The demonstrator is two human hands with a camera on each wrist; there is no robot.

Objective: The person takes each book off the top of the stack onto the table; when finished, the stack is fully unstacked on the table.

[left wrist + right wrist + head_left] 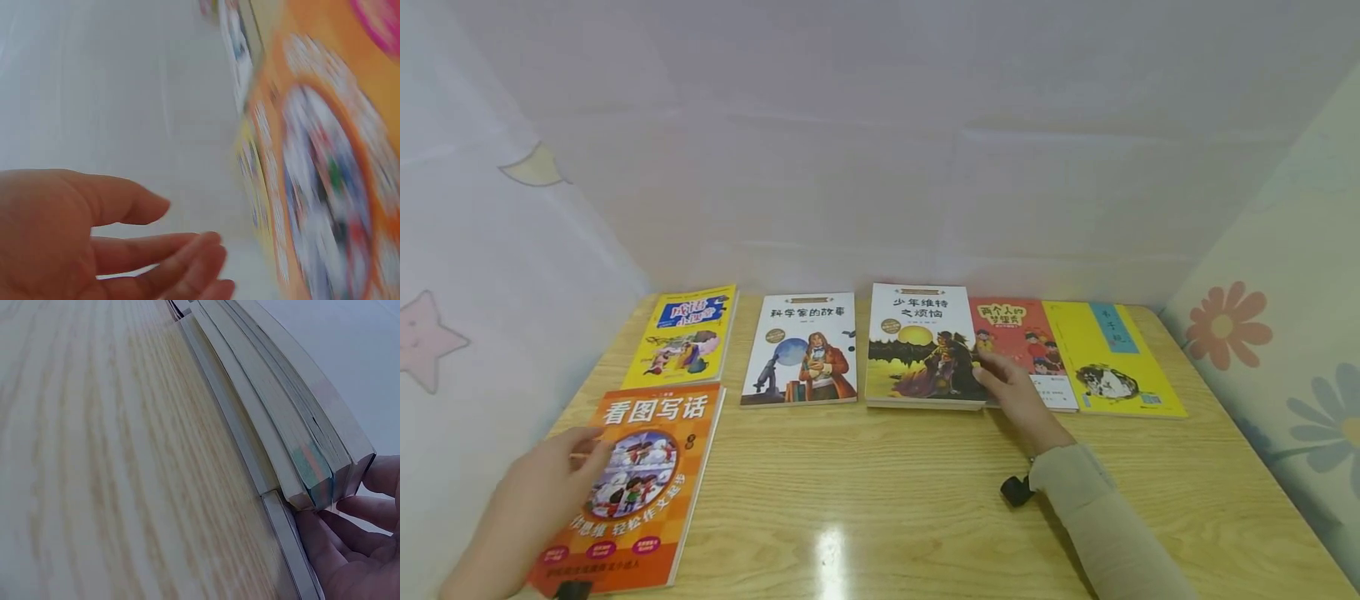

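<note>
Several books lie face up on a wooden table (887, 500). My left hand (542, 492) hovers with relaxed fingers (156, 256) over the left edge of an orange book (647, 492) at the near left; that book (331, 187) is blurred in the left wrist view. My right hand (1018, 392) lies over a thin red book (1022, 325), and its fingertips (356, 519) touch the near right corner of a thick book with a dark figure on its cover (925, 346). The page edges of the thick book (294, 419) show close up. Neither hand grips anything.
A yellow book (688, 333) lies at the far left, a white book showing a man and a telescope (805, 350) beside it, and a yellow book (1112, 358) at the far right. Pale fabric walls close in on the left, back and right.
</note>
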